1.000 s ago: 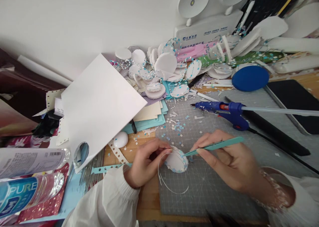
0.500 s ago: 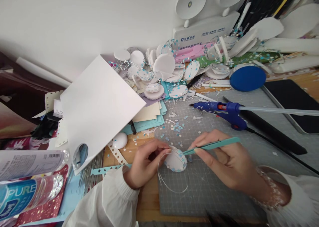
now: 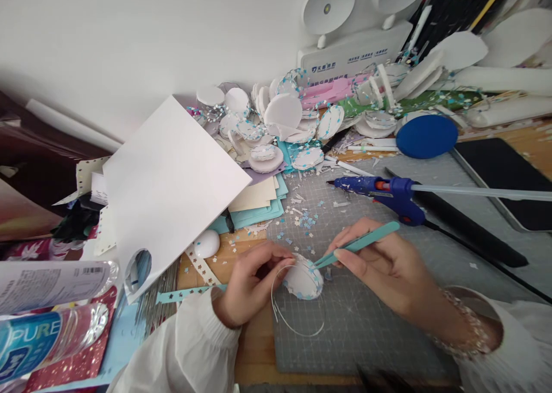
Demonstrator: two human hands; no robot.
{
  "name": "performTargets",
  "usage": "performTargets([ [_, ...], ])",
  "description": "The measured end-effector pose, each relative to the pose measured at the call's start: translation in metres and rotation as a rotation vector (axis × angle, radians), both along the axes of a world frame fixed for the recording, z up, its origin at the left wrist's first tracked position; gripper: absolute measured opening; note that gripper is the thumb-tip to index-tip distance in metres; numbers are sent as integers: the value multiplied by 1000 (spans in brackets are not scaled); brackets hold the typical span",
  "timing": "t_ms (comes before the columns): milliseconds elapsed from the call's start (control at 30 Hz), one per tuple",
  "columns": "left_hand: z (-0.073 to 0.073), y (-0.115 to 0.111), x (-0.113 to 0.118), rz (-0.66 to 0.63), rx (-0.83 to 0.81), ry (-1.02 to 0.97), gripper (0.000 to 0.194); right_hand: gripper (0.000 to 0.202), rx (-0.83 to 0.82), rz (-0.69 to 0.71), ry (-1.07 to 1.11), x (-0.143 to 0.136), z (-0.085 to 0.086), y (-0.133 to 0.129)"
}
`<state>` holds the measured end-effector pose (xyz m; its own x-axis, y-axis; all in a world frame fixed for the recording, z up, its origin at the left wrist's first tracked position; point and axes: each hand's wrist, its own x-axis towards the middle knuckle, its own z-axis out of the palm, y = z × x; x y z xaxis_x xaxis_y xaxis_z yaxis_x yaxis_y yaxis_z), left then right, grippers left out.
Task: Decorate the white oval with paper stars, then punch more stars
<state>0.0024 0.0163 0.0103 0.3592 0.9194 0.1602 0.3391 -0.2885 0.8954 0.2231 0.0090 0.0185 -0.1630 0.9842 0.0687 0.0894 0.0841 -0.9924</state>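
My left hand [image 3: 263, 278] pinches the left edge of a round white foam disc [image 3: 302, 281], whose rim is wrapped with wire bearing small blue and white stars. A thin loose loop of wire [image 3: 297, 332] hangs from the pinch below the disc. Between the thumb and fingers of my right hand [image 3: 383, 266] is a pair of teal tweezers [image 3: 364, 242]. Their tips touch, or nearly touch, the disc's upper right rim. Whether the tips grip a star I cannot tell. Small loose stars [image 3: 302, 220] lie scattered beyond the disc.
The grey cutting mat [image 3: 345, 335] lies beneath the work. A blue glue gun [image 3: 375, 190], a black tool [image 3: 474, 226] and a phone [image 3: 509, 174] are at right. Several decorated discs [image 3: 282, 111] pile up at the back. A white board [image 3: 176, 186] and water bottle [image 3: 52, 335] stand left.
The tweezers' back end has swung left and upward, so they stand steeper, with the tips still at the disc's rim. My left hand and the disc have hardly moved.
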Motion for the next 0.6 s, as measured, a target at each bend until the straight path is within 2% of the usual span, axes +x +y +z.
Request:
performTargets([
  [233, -1, 0, 0, 3, -10, -11, 16, 12, -15, 19, -26, -3, 2, 1],
  [600, -2, -1, -1, -16, -21, -14, 16, 12, -75, 34, 64, -3, 2, 2],
])
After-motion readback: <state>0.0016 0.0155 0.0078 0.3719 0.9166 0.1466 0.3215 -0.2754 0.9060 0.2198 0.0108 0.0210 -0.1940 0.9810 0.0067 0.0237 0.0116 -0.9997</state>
